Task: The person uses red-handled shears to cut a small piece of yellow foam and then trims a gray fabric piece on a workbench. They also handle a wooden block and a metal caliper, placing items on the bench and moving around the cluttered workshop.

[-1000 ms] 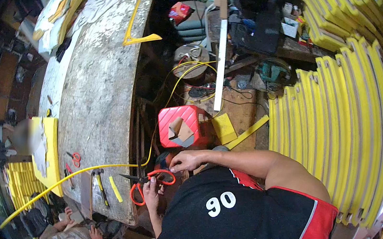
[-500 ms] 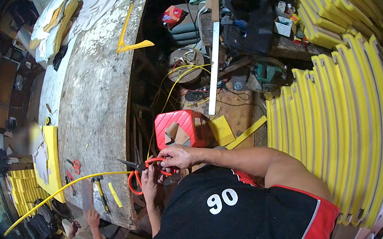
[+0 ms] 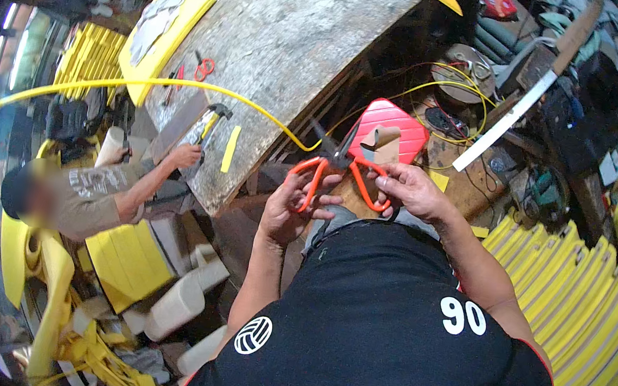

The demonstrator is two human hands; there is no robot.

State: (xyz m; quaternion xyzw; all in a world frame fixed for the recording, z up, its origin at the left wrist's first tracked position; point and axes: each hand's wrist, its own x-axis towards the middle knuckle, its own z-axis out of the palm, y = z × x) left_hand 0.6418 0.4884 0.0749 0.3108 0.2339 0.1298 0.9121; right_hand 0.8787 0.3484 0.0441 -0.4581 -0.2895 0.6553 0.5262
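A large pair of scissors [image 3: 364, 187] with red loop handles is spread wide in front of my body. My left hand [image 3: 292, 210] holds the left loop, palm up with its fingers curled loosely about it. My right hand [image 3: 412, 193] grips the right loop from the side. The dark blades point away from me, and their tips are hard to make out. Close to the scissors, a yellow hose [image 3: 206, 87] dips at the table's edge after arching across from the left. A red quilted seat [image 3: 403, 127] with a brown scrap on it lies just beyond the blades.
Left of me a worn worktable [image 3: 290, 42] carries smaller red-handled scissors [image 3: 204, 68] and a yellow strip [image 3: 230, 149]. A co-worker's hand [image 3: 185, 155] is at a hammer [image 3: 218, 112]. Stacked yellow foam panels [image 3: 563, 281] stand right, and a long white-ended board [image 3: 501, 125] juts out.
My view has swung left, bringing the co-worker into sight. My hands have moved apart, and the scissors' handles are spread wider. The co-worker's hand is now at the hammer.
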